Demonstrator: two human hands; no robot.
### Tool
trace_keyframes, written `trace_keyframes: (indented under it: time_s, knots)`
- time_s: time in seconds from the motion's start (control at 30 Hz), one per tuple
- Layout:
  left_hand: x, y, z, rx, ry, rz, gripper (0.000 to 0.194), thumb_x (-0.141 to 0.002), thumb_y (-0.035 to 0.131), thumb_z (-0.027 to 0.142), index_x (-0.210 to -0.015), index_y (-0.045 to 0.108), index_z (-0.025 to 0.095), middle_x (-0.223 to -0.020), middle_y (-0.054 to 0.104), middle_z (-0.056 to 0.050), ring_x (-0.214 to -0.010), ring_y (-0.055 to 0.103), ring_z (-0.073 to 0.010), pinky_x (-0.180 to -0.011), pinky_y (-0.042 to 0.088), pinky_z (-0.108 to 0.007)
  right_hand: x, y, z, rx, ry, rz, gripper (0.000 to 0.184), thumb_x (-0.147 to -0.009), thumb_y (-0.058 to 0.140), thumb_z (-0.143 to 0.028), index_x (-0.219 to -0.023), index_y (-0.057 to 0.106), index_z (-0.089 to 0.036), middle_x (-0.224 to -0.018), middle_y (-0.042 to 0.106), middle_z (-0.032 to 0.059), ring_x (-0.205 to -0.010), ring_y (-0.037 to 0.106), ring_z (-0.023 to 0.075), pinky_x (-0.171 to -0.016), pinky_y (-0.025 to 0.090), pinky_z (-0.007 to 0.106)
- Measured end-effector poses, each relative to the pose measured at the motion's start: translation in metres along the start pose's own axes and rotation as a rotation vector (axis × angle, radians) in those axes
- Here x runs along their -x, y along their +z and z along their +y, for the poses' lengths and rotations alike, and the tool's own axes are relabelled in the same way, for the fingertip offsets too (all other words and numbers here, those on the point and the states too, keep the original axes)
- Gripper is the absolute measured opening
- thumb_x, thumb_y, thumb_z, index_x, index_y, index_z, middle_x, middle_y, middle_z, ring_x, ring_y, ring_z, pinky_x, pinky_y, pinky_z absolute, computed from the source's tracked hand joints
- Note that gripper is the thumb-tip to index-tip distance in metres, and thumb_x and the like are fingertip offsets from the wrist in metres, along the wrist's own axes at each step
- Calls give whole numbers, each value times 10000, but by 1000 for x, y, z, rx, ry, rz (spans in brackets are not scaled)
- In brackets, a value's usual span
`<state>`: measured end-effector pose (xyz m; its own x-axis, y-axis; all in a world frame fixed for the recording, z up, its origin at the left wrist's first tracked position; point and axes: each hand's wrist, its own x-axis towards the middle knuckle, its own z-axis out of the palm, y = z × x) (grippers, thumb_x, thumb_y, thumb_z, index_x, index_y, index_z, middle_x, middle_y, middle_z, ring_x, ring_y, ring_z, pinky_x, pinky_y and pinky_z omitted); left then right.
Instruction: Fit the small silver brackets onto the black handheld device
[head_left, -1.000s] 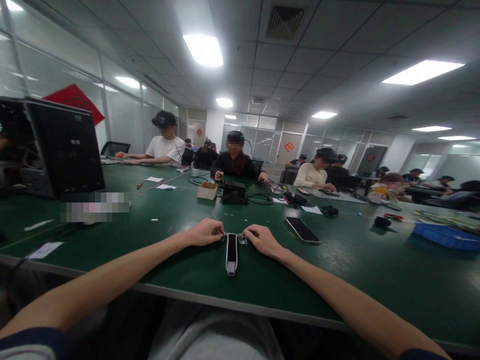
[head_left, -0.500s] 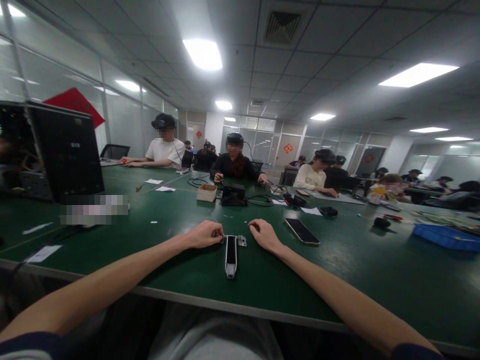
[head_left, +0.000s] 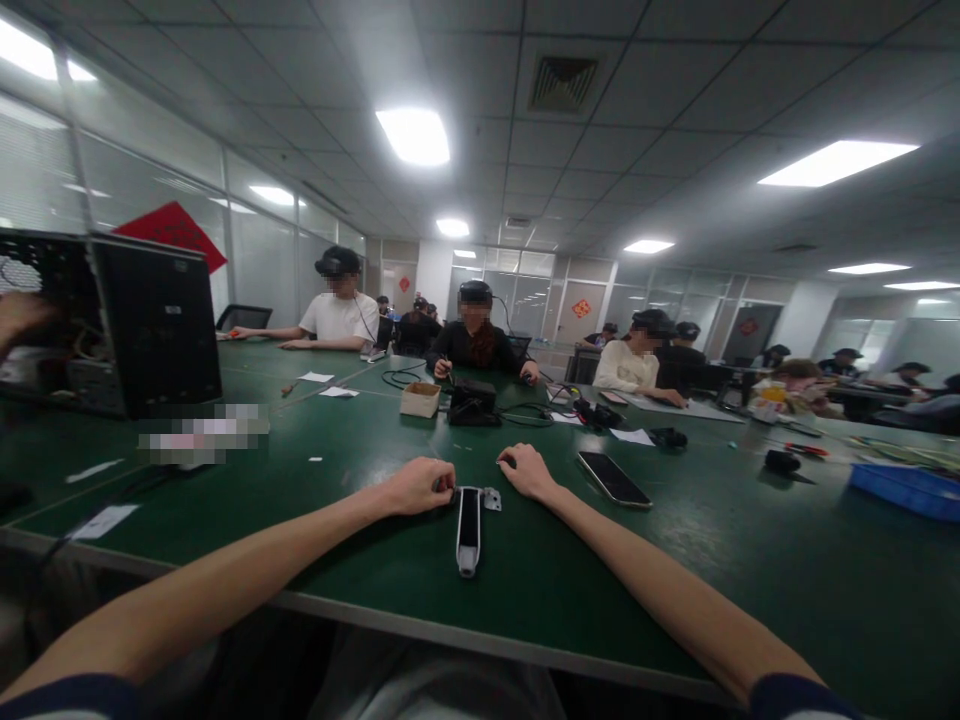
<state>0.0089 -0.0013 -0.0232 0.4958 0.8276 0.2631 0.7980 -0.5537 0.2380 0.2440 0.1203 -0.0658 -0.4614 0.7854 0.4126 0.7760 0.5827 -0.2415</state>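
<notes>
My left hand [head_left: 421, 486] rests on the table with its fingers curled in, close to the upper left end of a long white-and-black device [head_left: 469, 530]. What those fingers hold, if anything, is too small and dark to make out. The device lies lengthwise, its narrow end towards me. Beside its upper right end is a small silvery metal piece [head_left: 492, 499]. My right hand [head_left: 529, 472] lies right of and beyond that piece, fingers bent and close together. A tiny bright speck shows at its fingertips; its kind cannot be told.
A phone [head_left: 615, 480] lies right of my right hand. Further off are a small cardboard box [head_left: 420, 400], a black case [head_left: 474, 404] with cables, and a blue tray [head_left: 904, 490]. An opened computer case [head_left: 161, 325] stands left. Co-workers sit around the green table [head_left: 360, 580].
The view has tipped slightly upward, so the table sits lower in it. My right fingertips have come to the tiny bright speck, which lay just apart from them. My left hand stays by the device.
</notes>
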Motion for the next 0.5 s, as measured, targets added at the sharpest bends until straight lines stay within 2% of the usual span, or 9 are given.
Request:
trace_keyframes:
  time_s: [0.2, 0.37, 0.5]
  knots:
    - [-1, 0, 5, -40, -7, -12, 137, -772, 517, 272, -832, 601, 181, -795, 623, -22, -684, 561, -144, -596, 393, -217, 0, 1, 1, -57, -49, -1, 240, -835, 490, -295, -1015, 627, -214, -941, 574, 56, -884, 506, 172, -795, 384, 305]
    - [-3, 2, 8, -83, -20, 1, 119, -763, 515, 250, -821, 595, 184, -780, 619, -20, -674, 558, -147, -600, 389, -224, -1, -2, -2, -62, -95, -43, 238, -855, 455, -306, -942, 655, -214, -943, 574, 57, -887, 512, 168, -784, 392, 290]
    - [-4, 5, 10, -115, -39, 8, 107, -764, 518, 250, -817, 585, 187, -785, 615, -19, -676, 559, -148, -603, 390, -226, 4, -6, -8, -60, -81, 17, 216, -849, 468, -289, -906, 641, -172, -927, 587, 72, -883, 522, 173, -796, 399, 290]
